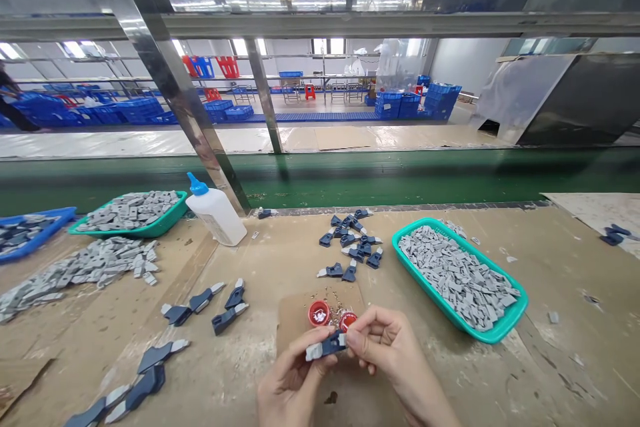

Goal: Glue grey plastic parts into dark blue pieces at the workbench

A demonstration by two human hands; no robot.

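Observation:
My left hand (pixel 293 377) grips a dark blue plastic part (pixel 330 345) with a light grey tip at its left end. At its other end my right hand (pixel 393 350) pinches a small light grey plastic piece (pixel 343 340), pressed against the blue part. Just beyond the fingers stand two small red cups (pixel 319 313) with glossy red insides; my hands partly hide the right one. The cups sit on a piece of cardboard (pixel 290 310) with crumbs around them. A cluster of blue-and-grey parts (pixel 350 237) lies farther back.
At right stands a green basket (pixel 515 317) of small grey pieces. A white bottle with a blue nozzle (pixel 220 217), another green basket (pixel 170 212), a loose grey heap (pixel 80 270) and a blue tray (pixel 63 215) are at left. More blue-and-grey parts (pixel 160 355) lie nearby. Behind runs a green belt (pixel 350 177).

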